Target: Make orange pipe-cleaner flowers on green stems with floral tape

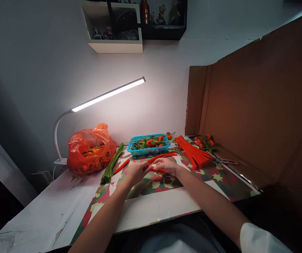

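Observation:
Over the patterned mat, my left hand [137, 173] and my right hand [167, 165] meet with their fingertips pinched close together. Both are closed on an orange pipe cleaner [162, 171], partly hidden by the fingers. Just beyond them lie more orange fuzzy stems [164, 155]. A short orange fuzzy piece [121, 166] rests left of my left hand, beside a bundle of green pipe cleaners [113, 163]. To the right of my right hand is a fanned bundle of orange pipe cleaners [194, 153].
A blue basket [149, 151] holds orange flowers with green stems. An orange plastic bag [81, 158] stands left, near a lit clamp lamp [109, 94]. Scissors [227, 161] and more orange flowers [203, 141] lie right, by a tall cardboard sheet [256, 105]. Shelves [116, 47] hang above.

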The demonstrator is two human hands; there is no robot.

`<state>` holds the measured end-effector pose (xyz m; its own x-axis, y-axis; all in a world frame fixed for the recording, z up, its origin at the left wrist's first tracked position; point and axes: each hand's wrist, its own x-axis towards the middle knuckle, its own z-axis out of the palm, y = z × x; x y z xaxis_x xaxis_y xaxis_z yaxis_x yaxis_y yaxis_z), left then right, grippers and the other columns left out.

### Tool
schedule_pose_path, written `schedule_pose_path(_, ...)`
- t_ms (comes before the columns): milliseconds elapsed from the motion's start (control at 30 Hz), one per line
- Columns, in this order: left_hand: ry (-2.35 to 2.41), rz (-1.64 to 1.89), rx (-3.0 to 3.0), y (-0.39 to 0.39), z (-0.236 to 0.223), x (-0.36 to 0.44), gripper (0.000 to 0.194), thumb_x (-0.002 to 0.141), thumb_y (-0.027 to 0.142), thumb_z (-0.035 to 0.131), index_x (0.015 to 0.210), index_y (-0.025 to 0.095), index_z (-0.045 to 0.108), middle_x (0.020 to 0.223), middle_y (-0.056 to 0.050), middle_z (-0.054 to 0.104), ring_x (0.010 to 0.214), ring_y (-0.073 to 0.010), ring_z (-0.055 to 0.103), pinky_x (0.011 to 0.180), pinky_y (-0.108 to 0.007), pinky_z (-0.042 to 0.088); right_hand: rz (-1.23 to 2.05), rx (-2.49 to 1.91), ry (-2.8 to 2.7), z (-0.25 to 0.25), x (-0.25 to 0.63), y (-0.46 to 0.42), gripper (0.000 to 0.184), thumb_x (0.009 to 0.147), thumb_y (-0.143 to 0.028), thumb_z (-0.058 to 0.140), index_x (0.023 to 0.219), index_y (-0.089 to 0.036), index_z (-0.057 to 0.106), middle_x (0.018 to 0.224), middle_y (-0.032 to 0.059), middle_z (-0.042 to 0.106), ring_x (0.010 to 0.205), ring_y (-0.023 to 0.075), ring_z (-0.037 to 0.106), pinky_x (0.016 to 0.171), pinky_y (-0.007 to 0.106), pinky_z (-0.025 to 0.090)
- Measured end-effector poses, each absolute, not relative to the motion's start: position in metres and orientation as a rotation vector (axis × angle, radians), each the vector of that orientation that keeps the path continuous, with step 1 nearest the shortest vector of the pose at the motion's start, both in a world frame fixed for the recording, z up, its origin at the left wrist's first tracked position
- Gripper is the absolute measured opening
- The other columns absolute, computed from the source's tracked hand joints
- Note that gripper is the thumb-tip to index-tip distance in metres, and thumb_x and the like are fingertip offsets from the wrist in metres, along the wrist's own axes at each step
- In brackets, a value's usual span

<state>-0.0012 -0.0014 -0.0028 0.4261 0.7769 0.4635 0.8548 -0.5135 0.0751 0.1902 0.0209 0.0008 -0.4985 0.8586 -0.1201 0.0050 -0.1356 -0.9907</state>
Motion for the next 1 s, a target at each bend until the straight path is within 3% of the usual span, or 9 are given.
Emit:
schedule_pose_path(167, -1.379, -0.745, -2.401, 0.0, -0.004, -0.005, 0.045, 0.09, 0.049, 0.038, 0.064, 0.018, 0.057, 0.051, 0.0, 0.055, 0.046, -0.0108, 0.043, 0.049, -0.024, 0.017, 1.684, -0.956, -1.611, 0.007, 0.197, 0.025, 0.026, 0.068, -0.033, 0.072, 0.086, -0.016, 0.065, 0.081, 0.0033, 0.067, 0.073, 0.0124, 0.062, 0.062, 0.02, 0.048)
schedule_pose_path(400, -1.346, -0.725, -2.397, -0.001, -0.003, -0.002, 0.038, 0.089, 0.044, 0.041, 0.065, 0.019, 0.057, 0.053, 0.0, 0.058, 0.047, -0.0116, 0.046, 0.05, -0.025, 0.016, 1.748, -0.896, -1.943, 0.006, 0.206, 0.029, 0.036, 0.067, -0.045, 0.07, 0.082, -0.013, 0.066, 0.071, 0.0039, 0.066, 0.06, 0.0116, 0.059, 0.055, 0.021, 0.046)
schedule_pose_path(633, -1.346, -0.658, -2.459, -0.002, -0.003, -0.002, 0.034, 0.089, 0.042, 0.041, 0.071, 0.02, 0.06, 0.058, -0.001, 0.06, 0.051, -0.0138, 0.051, 0.05, -0.026, 0.017, 1.766, -0.896, -2.028, 0.008, 0.203, 0.025, 0.026, 0.072, -0.039, 0.063, 0.071, -0.014, 0.058, 0.054, -0.0035, 0.05, 0.047, 0.0073, 0.043, 0.045, 0.021, 0.033)
schedule_pose_path(767, -1.313, -0.644, -2.497, -0.003, 0.001, -0.001, 0.036, 0.09, 0.04, 0.039, 0.07, 0.02, 0.06, 0.061, -0.002, 0.06, 0.057, -0.016, 0.053, 0.055, -0.027, 0.027, 1.961, -0.87, -1.948, 0.007, 0.199, 0.023, 0.023, 0.073, -0.037, 0.06, 0.069, -0.018, 0.046, 0.051, -0.0077, 0.037, 0.042, 0.0054, 0.03, 0.041, 0.021, 0.02)
schedule_pose_path(867, -1.315, -0.889, -2.464, -0.001, 0.005, 0.0, 0.028, 0.089, 0.04, 0.042, 0.084, 0.02, 0.062, 0.082, -0.006, 0.064, 0.079, -0.021, 0.057, 0.072, -0.031, 0.038, 1.971, -0.817, -1.886, 0.004, 0.195, 0.023, 0.027, 0.075, -0.038, 0.057, 0.068, -0.02, 0.038, 0.051, -0.0093, 0.03, 0.043, 0.0052, 0.021, 0.043, 0.021, 0.014)
schedule_pose_path(933, -1.399, -1.238, -2.354, 0.001, 0.005, -0.001, 0.029, 0.086, 0.041, 0.047, 0.102, 0.019, 0.058, 0.101, -0.009, 0.062, 0.095, -0.0242, 0.055, 0.083, -0.037, 0.039, 1.808, -0.831, -1.861, 0.0, 0.192, 0.025, 0.027, 0.077, -0.039, 0.055, 0.071, -0.02, 0.037, 0.053, -0.009, 0.031, 0.045, 0.0058, 0.022, 0.044, 0.021, 0.016)
schedule_pose_path(1000, -1.541, -1.571, -2.335, 0.004, 0.004, -0.003, 0.038, 0.081, 0.044, 0.054, 0.11, 0.018, 0.054, 0.107, -0.01, 0.059, 0.097, -0.0246, 0.056, 0.082, -0.038, 0.043, 1.552, -0.846, -1.858, -0.005, 0.188, 0.027, 0.025, 0.078, -0.039, 0.055, 0.075, -0.02, 0.039, 0.057, -0.0081, 0.035, 0.048, 0.0065, 0.026, 0.046, 0.021, 0.02)
